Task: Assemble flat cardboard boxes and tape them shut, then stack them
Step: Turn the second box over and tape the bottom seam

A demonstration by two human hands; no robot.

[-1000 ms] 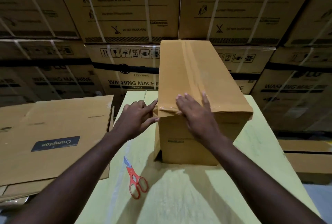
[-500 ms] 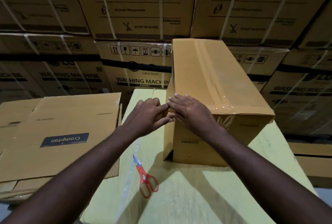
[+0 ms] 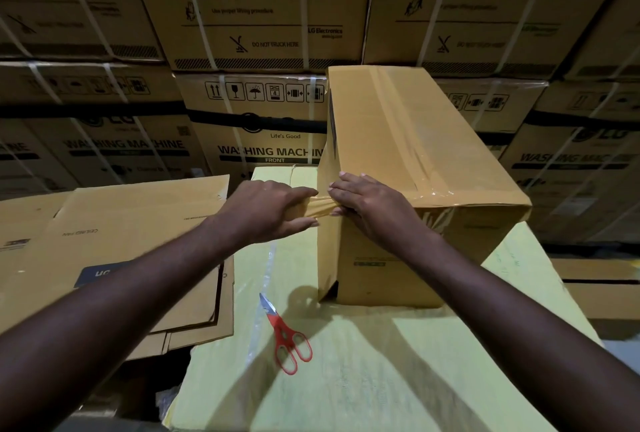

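So we pinch the brown tape (image 3: pixel 320 204) taut in our left hand (image 3: pixel 266 210), right hand (image 3: pixel 374 213) pressing it flat-fingered onto the cardboard box (image 3: pixel 381 279).

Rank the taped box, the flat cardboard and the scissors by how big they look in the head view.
Taped box and flat cardboard: about alike, cardboard partly hidden, so unranked.
Scissors: clearly smallest.

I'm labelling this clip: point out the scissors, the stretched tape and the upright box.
box (image 3: pixel 408 140): head view, taped top face.
stretched tape (image 3: pixel 322 204): head view, taut strip beside the box's corner.
scissors (image 3: pixel 284 331): head view, red handle neck.
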